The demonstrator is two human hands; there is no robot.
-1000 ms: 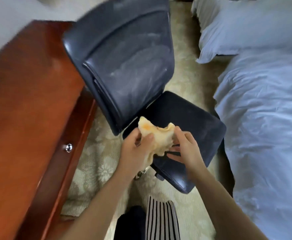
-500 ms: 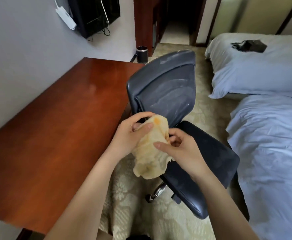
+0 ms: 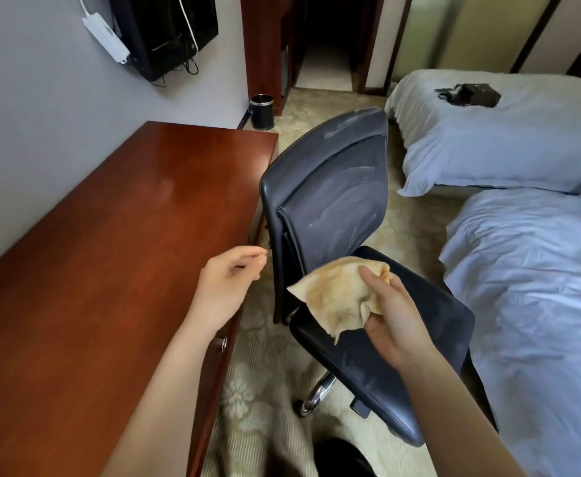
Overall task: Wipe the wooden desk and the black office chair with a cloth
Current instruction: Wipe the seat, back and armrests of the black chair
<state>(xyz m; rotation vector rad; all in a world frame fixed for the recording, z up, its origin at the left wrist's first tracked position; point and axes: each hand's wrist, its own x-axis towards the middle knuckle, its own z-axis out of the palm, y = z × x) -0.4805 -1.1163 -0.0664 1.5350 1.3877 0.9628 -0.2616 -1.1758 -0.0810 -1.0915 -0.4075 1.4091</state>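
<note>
A reddish wooden desk point(image 3: 110, 270) runs along the wall on the left. The black office chair point(image 3: 333, 201) stands beside it, its backrest streaked with pale dust and its seat turned toward the bed. My right hand point(image 3: 394, 315) grips a crumpled yellowish cloth point(image 3: 337, 297) above the seat. My left hand point(image 3: 228, 285) hovers over the desk's right edge, fingers loosely curled, holding nothing.
Two beds with light blue covers point(image 3: 530, 270) fill the right side, a dark bag point(image 3: 468, 94) on the far one. A black bin point(image 3: 262, 111) stands by the wall past the desk. A screen point(image 3: 168, 32) and power strip hang on the wall. Patterned carpet lies underfoot.
My left hand has let go of the cloth and moved left toward the desk edge. The cloth stays in my right hand alone. The view has lifted, showing more of the room.
</note>
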